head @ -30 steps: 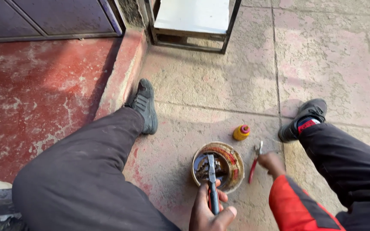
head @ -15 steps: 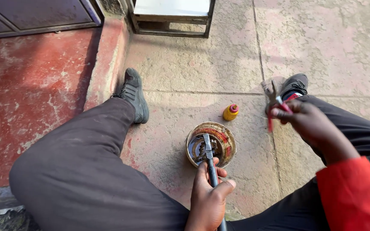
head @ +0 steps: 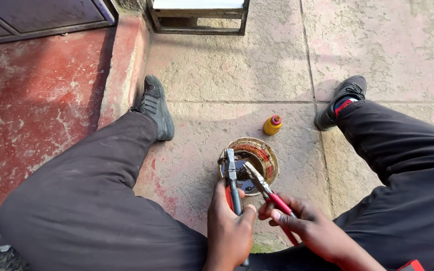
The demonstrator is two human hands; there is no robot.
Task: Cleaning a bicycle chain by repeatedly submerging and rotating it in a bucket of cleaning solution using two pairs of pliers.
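I sit on the ground with my legs spread around a small round rusty tin (head: 266,154) that holds dark liquid. My left hand (head: 231,226) grips a dark-handled tool (head: 231,173) whose metal jaws reach over the tin's near rim. My right hand (head: 311,226) holds red-handled pliers (head: 267,193), their tips pointing into the tin beside the first tool. Both tool heads meet above a small dark part in the tin; I cannot make out what it is.
A small yellow bottle with a red cap (head: 272,124) stands just beyond the tin. My left shoe (head: 155,105) and right shoe (head: 342,98) rest on the concrete slabs. A red painted step (head: 36,110) runs along the left. A metal frame (head: 197,17) stands at the top.
My right hand has come down from beside my right shoe, carrying the red-handled pliers, and brought their tips into the tin. The left hand has stayed at the tin.
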